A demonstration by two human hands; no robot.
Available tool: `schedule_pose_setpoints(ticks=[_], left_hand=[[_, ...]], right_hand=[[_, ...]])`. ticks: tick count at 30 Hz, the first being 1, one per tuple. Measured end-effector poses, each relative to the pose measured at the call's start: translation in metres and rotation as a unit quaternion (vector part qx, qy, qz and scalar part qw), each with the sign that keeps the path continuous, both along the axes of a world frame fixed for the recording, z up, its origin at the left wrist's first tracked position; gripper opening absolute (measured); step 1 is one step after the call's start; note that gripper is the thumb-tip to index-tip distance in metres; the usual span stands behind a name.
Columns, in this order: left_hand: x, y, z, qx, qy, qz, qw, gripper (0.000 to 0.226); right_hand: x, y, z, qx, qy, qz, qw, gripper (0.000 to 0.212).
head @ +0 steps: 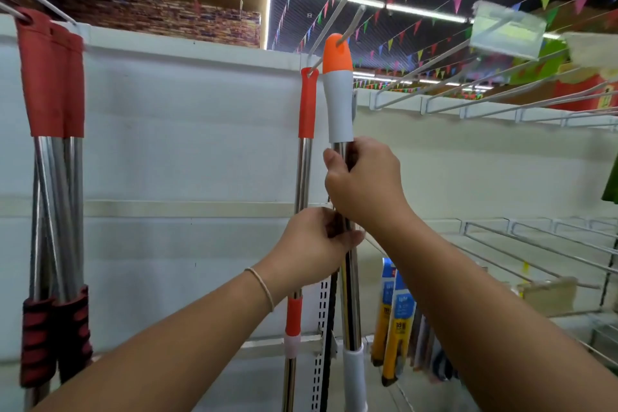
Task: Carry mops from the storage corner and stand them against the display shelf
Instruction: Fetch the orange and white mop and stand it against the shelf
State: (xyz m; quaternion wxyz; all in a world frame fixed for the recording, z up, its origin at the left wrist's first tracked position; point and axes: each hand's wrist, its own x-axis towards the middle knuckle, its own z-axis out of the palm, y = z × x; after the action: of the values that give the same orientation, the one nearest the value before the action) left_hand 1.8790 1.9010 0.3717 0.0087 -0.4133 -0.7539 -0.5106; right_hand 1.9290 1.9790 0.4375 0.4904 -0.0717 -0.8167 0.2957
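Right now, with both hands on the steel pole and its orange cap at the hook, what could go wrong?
1. The orange cap has its hole at the end of the hook rod; if it is not fully threaded, the mop pole may slip off once the right hand and left hand let go.
2. The red-capped mop hangs right beside it; a sideways push could knock it off its hook.
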Motion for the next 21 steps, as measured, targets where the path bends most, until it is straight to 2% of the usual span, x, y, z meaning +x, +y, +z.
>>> schedule_pose_setpoints(ticks=[5,11,21], left_hand=[[-0.021,0.002,-0.004,-0.002,0.026,0.032,0.999,0.023],[-0.037,0.009,0.0,-0.029,0.042,0.053,0.997,0.028],[-0.052,0.017,-0.004,0.021,-0.012,0.052,0.998,0.027]], right_hand=[[-0.021,0.002,0.003,-0.007,-0.016,-0.013,1.0,0.023],[-0.04,0.008,0.008,-0.039,-0.028,-0.011,0.999,0.038],[-0.063,0.013,0.008,-0.074,-0.014,0.004,0.997,0.027]])
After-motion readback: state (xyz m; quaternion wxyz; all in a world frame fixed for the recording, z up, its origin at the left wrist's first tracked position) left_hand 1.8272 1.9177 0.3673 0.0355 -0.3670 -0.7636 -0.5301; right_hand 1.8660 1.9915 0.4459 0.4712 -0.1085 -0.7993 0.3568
